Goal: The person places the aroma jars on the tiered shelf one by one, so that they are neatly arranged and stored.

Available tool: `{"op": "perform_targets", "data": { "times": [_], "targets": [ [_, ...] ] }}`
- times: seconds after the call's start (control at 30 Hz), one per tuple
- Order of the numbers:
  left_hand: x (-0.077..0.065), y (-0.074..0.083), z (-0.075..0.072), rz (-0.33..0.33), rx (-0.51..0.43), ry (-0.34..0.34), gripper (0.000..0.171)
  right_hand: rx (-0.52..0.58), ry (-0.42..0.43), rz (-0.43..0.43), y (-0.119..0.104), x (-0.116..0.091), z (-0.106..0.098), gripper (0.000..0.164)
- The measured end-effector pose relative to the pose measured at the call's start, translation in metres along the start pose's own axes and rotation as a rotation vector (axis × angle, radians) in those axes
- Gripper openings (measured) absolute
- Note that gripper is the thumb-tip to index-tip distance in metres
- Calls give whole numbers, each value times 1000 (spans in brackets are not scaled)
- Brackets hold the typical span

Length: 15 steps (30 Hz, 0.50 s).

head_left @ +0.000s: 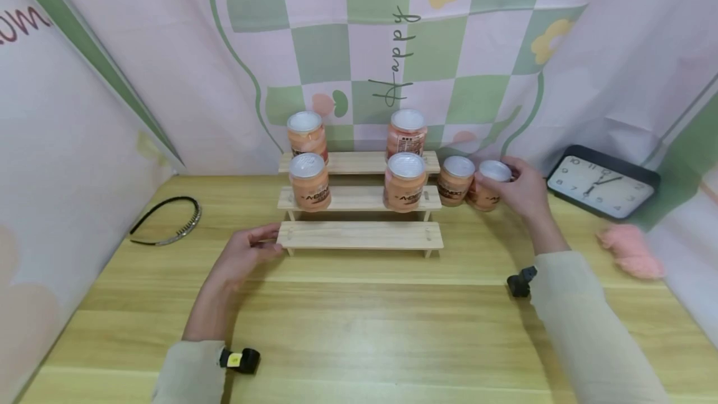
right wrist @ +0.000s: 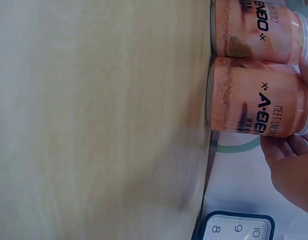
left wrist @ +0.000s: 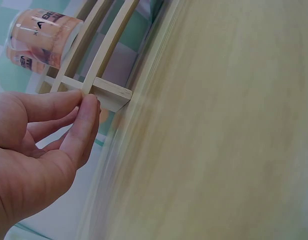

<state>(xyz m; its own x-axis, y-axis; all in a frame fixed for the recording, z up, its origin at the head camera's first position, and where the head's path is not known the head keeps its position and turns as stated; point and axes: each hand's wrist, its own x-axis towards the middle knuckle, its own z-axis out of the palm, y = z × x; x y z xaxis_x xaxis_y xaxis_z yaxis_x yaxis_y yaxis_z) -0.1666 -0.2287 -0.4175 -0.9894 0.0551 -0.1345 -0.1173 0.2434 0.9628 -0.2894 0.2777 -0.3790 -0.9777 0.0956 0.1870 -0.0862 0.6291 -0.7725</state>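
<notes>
A three-step wooden display stand (head_left: 359, 235) stands on the table, its lowest step bare. My left hand (head_left: 247, 254) pinches the left end of that step; in the left wrist view the thumb and fingers (left wrist: 84, 117) meet at the board's end. To the right of the stand, my right hand (head_left: 521, 189) grips an orange can (head_left: 483, 195) with a silvery lid, thumb on one side and fingers on the other. That can (right wrist: 259, 100) stands upright against a second orange can (head_left: 455, 182).
Two like cans, left (head_left: 310, 186) and right (head_left: 405, 186), stand on the middle step, and two more, left (head_left: 306, 133) and right (head_left: 407, 133), on the top one. A black headband (head_left: 193, 220) lies left; a clock (head_left: 603, 182) and pink fluffy item (head_left: 631, 251) lie right.
</notes>
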Motion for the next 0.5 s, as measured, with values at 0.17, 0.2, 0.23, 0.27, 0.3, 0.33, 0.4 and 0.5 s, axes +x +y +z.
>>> {"op": "perform_targets", "data": {
  "times": [0.17,0.2,0.23,0.27,0.3,0.33,0.4,0.5],
  "targets": [
    [1,0,0,-8,17,7,57,-13,30,-8,-1,-1,-2,83],
    [1,-1,0,-6,18,6,56,-13,34,-8,-1,-1,-3,83],
    [2,-1,0,-5,20,6,56,-16,39,-9,-1,-1,-3,82],
    [2,-1,0,-6,18,6,56,-19,42,-8,-1,-2,-4,82],
    [2,-1,0,-3,20,3,56,-27,47,-8,-2,-2,-4,82],
    [3,-1,0,-3,21,3,56,-37,51,-7,-2,-2,-5,82],
    [3,-1,0,-5,24,6,56,-50,52,-7,-2,-3,-6,82],
    [2,-2,0,-6,29,4,56,-68,44,-8,-2,-4,-8,83]
  ]
}}
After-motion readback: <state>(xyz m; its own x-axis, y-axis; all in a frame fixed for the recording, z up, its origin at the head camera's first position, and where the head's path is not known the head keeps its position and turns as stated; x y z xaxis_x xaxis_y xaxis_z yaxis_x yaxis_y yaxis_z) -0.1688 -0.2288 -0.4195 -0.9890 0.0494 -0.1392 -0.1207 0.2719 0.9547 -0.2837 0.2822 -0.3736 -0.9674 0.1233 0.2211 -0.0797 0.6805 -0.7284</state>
